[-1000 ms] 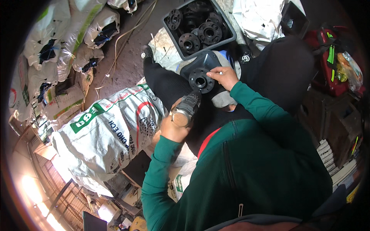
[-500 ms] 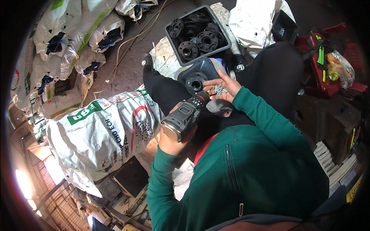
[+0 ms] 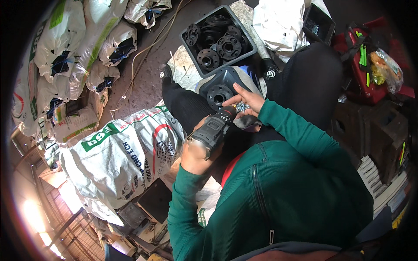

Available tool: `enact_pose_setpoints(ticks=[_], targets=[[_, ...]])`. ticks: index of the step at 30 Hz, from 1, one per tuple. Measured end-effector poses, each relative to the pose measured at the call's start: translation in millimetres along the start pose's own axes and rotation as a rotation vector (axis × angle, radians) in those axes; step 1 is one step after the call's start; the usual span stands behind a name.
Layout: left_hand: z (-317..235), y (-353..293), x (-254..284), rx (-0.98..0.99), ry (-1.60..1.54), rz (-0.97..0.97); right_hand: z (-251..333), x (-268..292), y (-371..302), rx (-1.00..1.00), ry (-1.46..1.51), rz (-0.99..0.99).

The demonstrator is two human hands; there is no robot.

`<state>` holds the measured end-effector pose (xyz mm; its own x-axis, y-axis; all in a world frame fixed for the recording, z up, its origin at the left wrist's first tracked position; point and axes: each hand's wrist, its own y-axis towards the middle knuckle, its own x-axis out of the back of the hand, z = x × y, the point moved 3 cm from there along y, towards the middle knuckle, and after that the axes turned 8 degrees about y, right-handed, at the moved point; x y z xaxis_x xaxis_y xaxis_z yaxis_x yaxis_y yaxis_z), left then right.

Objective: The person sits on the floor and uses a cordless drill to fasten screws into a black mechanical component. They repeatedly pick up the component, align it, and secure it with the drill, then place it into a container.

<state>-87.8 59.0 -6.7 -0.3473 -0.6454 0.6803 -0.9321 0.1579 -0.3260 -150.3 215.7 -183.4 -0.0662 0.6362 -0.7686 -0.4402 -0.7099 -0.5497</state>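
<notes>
Clamping a grey-and-black power drill (image 3: 212, 131) in left hand (image 3: 197, 150); cupping small silvery screws (image 3: 240, 106) in right hand (image 3: 250, 100), thumb-and-finger grip apart — beside a round black holed flange (image 3: 217, 91) between black-clad legs (image 3: 186, 93).

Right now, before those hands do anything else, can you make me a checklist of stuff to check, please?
1. Drill held in the left hand: ok.
2. Round black part on the black square piece: ok.
3. Right hand well clear of the drill's front end: not ok, its fingers are very close.
4. Small shiny pieces counted in the right hand: cannot tell, fingers partly cover them.
5. Drill lined up with a hole: cannot tell, the tip is hidden.
6. More round parts inside the grey bin: ok.
</notes>
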Motion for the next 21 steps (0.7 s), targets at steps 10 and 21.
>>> enact_pose_setpoints(ticks=[10,21], targets=[[2,-9,19,-0.032,0.175,-0.008,-4,10,3,0.041,0.184,0.011],[8,-8,18,-0.012,0.149,0.003,-10,6,8,0.045,0.229,-0.076]])
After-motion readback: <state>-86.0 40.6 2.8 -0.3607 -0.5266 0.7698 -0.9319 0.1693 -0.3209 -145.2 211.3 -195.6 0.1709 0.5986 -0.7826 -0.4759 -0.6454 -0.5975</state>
